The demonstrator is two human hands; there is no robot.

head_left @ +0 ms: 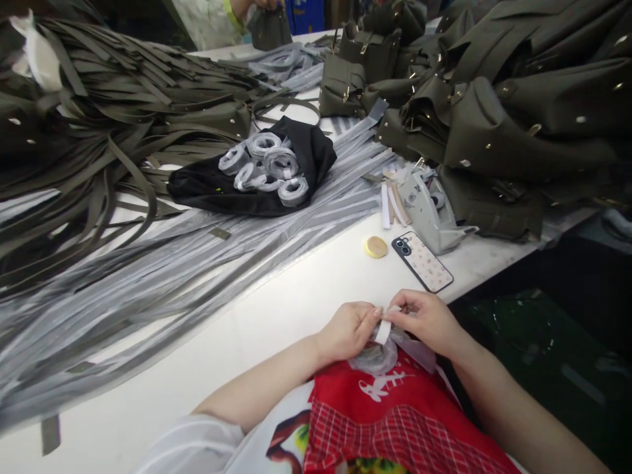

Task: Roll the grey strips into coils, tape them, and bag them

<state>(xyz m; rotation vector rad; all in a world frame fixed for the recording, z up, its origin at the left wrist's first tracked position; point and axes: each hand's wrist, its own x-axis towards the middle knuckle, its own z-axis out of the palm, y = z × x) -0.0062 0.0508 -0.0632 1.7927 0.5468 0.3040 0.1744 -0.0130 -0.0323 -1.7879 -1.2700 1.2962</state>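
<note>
Close to my body, above the table's front edge, I hold a coiled strap in clear plastic (pixel 372 361). My left hand (pixel 349 331) is closed around the coil's upper side. A short white strip of tape (pixel 383 332) lies across the coil. My right hand (pixel 425 322) pinches the strip's upper end, its fingertips almost touching my left thumb. Part of the coil is hidden behind my fingers. Farther up the table, several similar plastic-wrapped coils (pixel 280 162) rest on a black cloth or bag (pixel 197 186).
Right of centre lie a phone (pixel 425 263), a round yellow roll (pixel 376 247) and a grey tape dispenser (pixel 427 207). Long plastic-wrapped straps (pixel 197 263) cover the table's left. Dark straps (pixel 123 72) and handbags (pixel 494 131) are heaped behind. Across the table, another person's hand (pixel 241 8) holds a bag.
</note>
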